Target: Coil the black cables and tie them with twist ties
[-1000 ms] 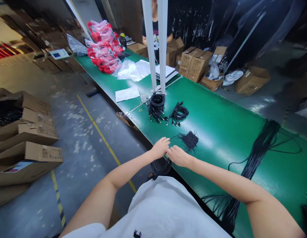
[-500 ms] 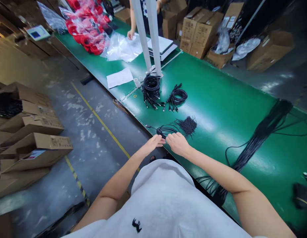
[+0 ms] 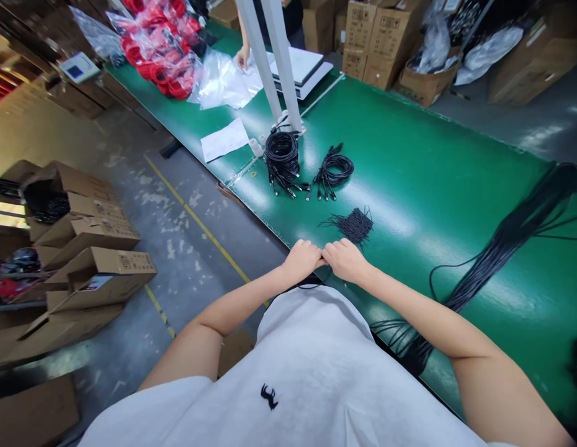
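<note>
My left hand (image 3: pixel 301 257) and my right hand (image 3: pixel 345 259) meet fingertip to fingertip at the near edge of the green table (image 3: pixel 423 180). Both are curled, knuckles up, and a thin black cable (image 3: pixel 308 286) shows just below them; their grip on it is hidden. Just beyond my right hand lies a small heap of black twist ties (image 3: pixel 353 223). Two coiled black cable bundles, one (image 3: pixel 281 155) near the white posts and one (image 3: pixel 334 169) to its right, lie farther up the table.
A long bunch of loose black cables (image 3: pixel 512 233) runs across the table's right side and over its near edge. White posts (image 3: pixel 274 62) rise from the table. Red bagged cables (image 3: pixel 162 43), clear bags and another person's hand (image 3: pixel 243 59) are at the far end. Cardboard boxes (image 3: pixel 90 267) stand on the floor at left.
The coiled cable seen in front of my hands half a second ago is out of sight. My hands have drawn together at the table edge and closed.
</note>
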{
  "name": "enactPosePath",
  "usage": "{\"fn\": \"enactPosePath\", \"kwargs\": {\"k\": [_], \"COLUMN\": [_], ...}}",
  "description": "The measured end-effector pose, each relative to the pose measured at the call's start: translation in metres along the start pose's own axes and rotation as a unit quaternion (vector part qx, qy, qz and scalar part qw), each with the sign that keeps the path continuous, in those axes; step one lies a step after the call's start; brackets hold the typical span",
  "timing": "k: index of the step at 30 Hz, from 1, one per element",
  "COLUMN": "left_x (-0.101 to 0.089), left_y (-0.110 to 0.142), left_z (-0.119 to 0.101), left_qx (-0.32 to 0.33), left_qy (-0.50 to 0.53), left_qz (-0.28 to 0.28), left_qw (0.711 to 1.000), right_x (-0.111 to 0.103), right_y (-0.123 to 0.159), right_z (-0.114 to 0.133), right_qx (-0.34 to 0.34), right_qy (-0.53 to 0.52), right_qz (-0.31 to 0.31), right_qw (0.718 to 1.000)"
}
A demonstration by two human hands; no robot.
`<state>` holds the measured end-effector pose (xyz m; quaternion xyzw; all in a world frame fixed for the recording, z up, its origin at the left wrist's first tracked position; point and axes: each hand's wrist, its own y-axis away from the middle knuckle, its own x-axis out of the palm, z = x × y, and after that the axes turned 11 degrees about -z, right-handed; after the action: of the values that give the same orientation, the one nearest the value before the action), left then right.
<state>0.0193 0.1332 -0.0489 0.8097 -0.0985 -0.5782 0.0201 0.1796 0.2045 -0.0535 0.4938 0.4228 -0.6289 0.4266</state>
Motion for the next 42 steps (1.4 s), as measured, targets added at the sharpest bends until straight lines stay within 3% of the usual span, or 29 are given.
{"fn": "enactPosePath", "kwargs": {"k": [3,5,6,9,11,13,15,17,21,23,24,26,28,30,32,36,39,42], "left_x": [0.006,0.012,0.016,0.034,0.047,0.058,0.064,0.062,0.034,0.01,-0.003,-0.027,-0.046,-0.057,-0.059,-0.046,-0.033,-0.027], "left_y": [-0.013,-0.022,-0.026,-0.036,-0.04,-0.041,-0.042,-0.04,-0.037,-0.039,-0.041,-0.047,-0.054,-0.061,-0.068,-0.085,-0.104,-0.126], "left_z": [-0.009,-0.007,-0.006,-0.005,-0.01,-0.016,-0.02,-0.017,0.01,0.029,0.038,0.054,0.064,0.069,0.07,0.069,0.072,0.08], "left_qx": [-0.083,-0.129,-0.155,-0.232,-0.275,-0.303,-0.315,-0.324,-0.318,-0.303,-0.304,-0.315,-0.316,-0.313,-0.323,-0.336,-0.33,-0.323], "left_qy": [0.027,0.152,0.239,0.493,0.593,0.645,0.679,0.702,0.707,0.732,0.752,0.793,0.818,0.827,0.826,0.81,0.789,0.785], "left_qz": [-0.063,-0.05,-0.041,-0.063,-0.105,-0.123,-0.111,-0.104,-0.121,-0.124,-0.126,-0.128,-0.123,-0.112,-0.094,-0.066,-0.076,-0.055], "left_qw": [0.994,0.979,0.958,0.836,0.75,0.691,0.654,0.626,0.62,0.598,0.571,0.505,0.464,0.454,0.452,0.476,0.512,0.526], "right_x": [-0.002,0.0,0.0,0.004,0.007,0.011,0.015,0.016,0.007,0.003,0.003,0.01,0.024,0.039,0.048,0.048,0.048,0.054], "right_y": [-0.013,-0.021,-0.023,-0.024,-0.018,-0.012,-0.009,-0.011,-0.024,-0.021,-0.015,0.003,0.022,0.031,0.024,-0.027,-0.06,-0.072], "right_z": [-0.003,-0.003,-0.003,-0.001,-0.002,-0.005,-0.004,0.002,0.02,0.021,0.019,0.01,0.002,0.0,0.006,0.022,0.024,0.022], "right_qx": [0.174,0.287,0.334,0.425,0.465,0.498,0.517,0.522,0.439,0.406,0.416,0.488,0.575,0.613,0.595,0.529,0.544,0.551], "right_qy": [-0.006,-0.031,-0.047,-0.098,-0.131,-0.193,-0.27,-0.297,-0.267,-0.314,-0.338,-0.373,-0.444,-0.544,-0.626,-0.7,-0.667,-0.651], "right_qz": [0.01,0.0,-0.01,-0.043,-0.048,-0.042,-0.04,-0.054,-0.076,-0.104,-0.13,-0.186,-0.222,-0.232,-0.241,-0.279,-0.348,-0.384], "right_qw": [0.985,0.957,0.941,0.899,0.874,0.845,0.812,0.798,0.854,0.852,0.834,0.767,0.65,0.524,0.443,0.392,0.372,0.355]}}
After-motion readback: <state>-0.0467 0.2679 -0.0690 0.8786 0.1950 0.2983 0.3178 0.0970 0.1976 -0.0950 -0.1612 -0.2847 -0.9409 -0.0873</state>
